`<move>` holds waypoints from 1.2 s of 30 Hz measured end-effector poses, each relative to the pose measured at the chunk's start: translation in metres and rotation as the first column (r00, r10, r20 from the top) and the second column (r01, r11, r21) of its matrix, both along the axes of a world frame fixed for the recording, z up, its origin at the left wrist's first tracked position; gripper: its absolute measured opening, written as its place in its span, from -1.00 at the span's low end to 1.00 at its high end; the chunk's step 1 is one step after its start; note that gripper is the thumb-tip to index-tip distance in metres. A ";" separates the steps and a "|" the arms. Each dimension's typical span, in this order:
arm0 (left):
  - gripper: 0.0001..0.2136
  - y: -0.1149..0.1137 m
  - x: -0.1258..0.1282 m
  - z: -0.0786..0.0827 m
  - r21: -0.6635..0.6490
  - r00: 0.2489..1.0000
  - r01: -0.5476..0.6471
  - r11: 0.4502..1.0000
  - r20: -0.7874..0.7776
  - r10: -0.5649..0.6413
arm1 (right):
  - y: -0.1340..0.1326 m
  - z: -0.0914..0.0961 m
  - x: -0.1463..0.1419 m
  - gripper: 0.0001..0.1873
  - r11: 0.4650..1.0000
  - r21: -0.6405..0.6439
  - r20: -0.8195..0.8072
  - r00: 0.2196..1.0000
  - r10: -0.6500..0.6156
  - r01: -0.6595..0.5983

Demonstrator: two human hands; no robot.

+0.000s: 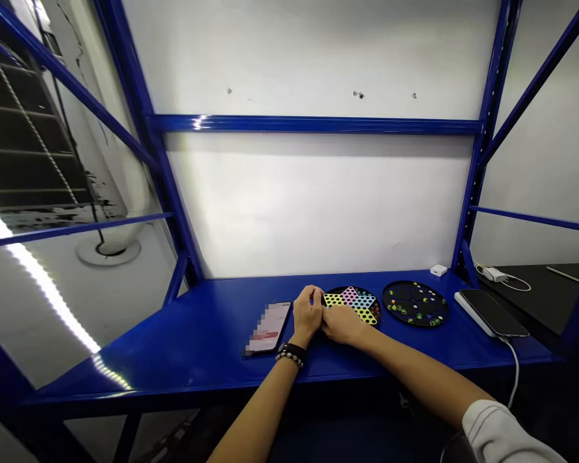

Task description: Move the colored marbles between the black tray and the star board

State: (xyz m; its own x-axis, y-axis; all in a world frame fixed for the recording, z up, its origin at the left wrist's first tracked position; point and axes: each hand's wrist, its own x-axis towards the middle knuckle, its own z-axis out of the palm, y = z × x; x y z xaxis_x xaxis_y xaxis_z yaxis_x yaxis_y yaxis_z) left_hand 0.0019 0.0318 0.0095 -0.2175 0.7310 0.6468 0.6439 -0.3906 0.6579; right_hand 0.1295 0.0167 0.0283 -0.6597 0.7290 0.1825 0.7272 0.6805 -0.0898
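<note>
My left hand is closed, its fingers curled together at the left edge of a round Chinese checkers board. Against it, my right hand is also closed and covers the board's lower left part. The fingertips of both hands meet, and whatever is between them is hidden. On the board shows a star pattern with yellow, pink and light blue points full of black holes. A round black tray with several coloured marbles lies to the right of the board. Left of my hands lies a phone with its screen lit.
Everything stands on a blue metal shelf with blue posts and a crossbar behind. At the right, a dark phone rests on a white block with a white cable. A small white box sits by the back edge.
</note>
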 end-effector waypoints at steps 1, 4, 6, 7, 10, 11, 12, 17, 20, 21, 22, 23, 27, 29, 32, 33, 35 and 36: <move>-0.73 0.000 0.000 0.000 0.002 1.000 -0.001 1.000 -0.003 0.001 | 0.000 0.000 0.000 -0.63 1.000 0.000 -0.007 1.000 0.002 -0.002; -0.74 -0.001 -0.002 0.001 0.017 1.000 -0.012 1.000 0.000 0.012 | 0.000 0.000 -0.003 -0.66 1.000 -0.008 -0.042 0.999 -0.006 0.006; -0.74 0.000 -0.003 0.001 0.026 1.000 -0.025 0.999 0.007 0.024 | 0.000 -0.001 -0.006 -0.67 1.000 -0.022 -0.065 0.998 -0.014 0.012; -0.74 0.000 -0.004 0.001 0.029 0.999 -0.030 0.999 0.011 0.030 | -0.001 -0.002 -0.007 -0.68 0.999 -0.032 -0.073 0.997 -0.017 0.015; -0.75 0.001 -0.005 0.001 0.043 0.999 -0.040 0.998 0.024 0.039 | -0.005 -0.007 -0.011 -0.68 1.000 -0.018 -0.086 0.996 -0.025 0.023; -0.74 0.001 -0.006 0.001 0.048 0.999 -0.039 0.998 0.027 0.038 | -0.007 -0.009 -0.012 -0.68 1.000 0.010 -0.089 0.996 -0.024 0.025; -0.74 0.001 -0.006 0.001 0.053 0.999 -0.038 0.998 0.029 0.036 | -0.010 -0.011 -0.012 -0.67 0.999 0.043 -0.087 0.996 -0.018 0.022; -0.72 -0.001 -0.003 0.002 0.050 0.999 -0.027 0.998 0.024 0.026 | -0.029 -0.021 -0.008 -0.61 0.992 0.120 -0.065 0.997 0.033 -0.025; -0.73 -0.004 -0.002 0.004 0.034 1.000 -0.024 0.999 0.006 0.024 | -0.042 -0.026 -0.001 -0.46 0.993 0.073 -0.115 0.988 0.101 -0.093; -0.73 -0.004 -0.002 0.004 0.034 1.000 -0.023 0.999 -0.002 0.023 | -0.045 -0.027 0.001 -0.39 0.992 0.046 -0.132 0.984 0.119 -0.114; -0.72 -0.005 -0.001 0.005 0.038 1.000 -0.020 0.999 -0.011 0.021 | -0.049 -0.028 0.004 -0.31 0.991 0.014 -0.147 0.980 0.134 -0.134; -0.72 -0.005 -0.001 0.005 0.046 1.000 -0.017 0.999 -0.020 0.018 | -0.051 -0.028 0.006 -0.24 0.988 -0.019 -0.159 0.977 0.145 -0.150; -0.72 -0.004 -0.002 0.005 0.064 0.999 -0.007 0.998 -0.052 0.010 | -0.055 -0.023 0.010 -0.09 0.971 -0.135 -0.195 0.966 0.169 -0.197; -0.72 -0.004 -0.003 0.004 0.059 0.999 -0.005 0.998 -0.053 0.009 | -0.054 -0.019 0.011 -0.06 0.958 -0.182 -0.221 0.959 0.179 -0.221; -0.72 -0.003 -0.003 0.003 0.044 0.998 -0.001 0.999 -0.059 0.004 | -0.049 -0.013 0.020 -0.05 0.949 -0.240 -0.283 0.950 0.134 -0.206; -0.72 -0.002 -0.003 0.003 0.039 0.998 0.001 0.999 -0.067 0.001 | -0.045 -0.011 0.026 -0.07 0.954 -0.244 -0.304 0.948 0.097 -0.176; -0.71 -0.003 -0.002 0.004 0.029 0.996 0.009 1.000 -0.093 -0.007 | -0.034 -0.007 0.046 -0.17 0.971 -0.223 -0.333 0.943 0.002 -0.081; -0.71 -0.003 -0.002 0.004 0.025 0.994 0.014 1.000 -0.106 -0.011 | -0.027 -0.005 0.059 -0.25 0.979 -0.204 -0.340 0.939 -0.047 -0.025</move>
State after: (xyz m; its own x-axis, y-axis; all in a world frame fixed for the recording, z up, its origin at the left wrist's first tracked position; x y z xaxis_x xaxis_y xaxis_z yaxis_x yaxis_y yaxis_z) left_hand -0.0001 0.0288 0.0133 -0.1381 0.7162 0.6841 0.7041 -0.4148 0.5764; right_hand 0.1885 -0.0098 0.0230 -0.5752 0.7811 0.2430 0.6355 0.6137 -0.4685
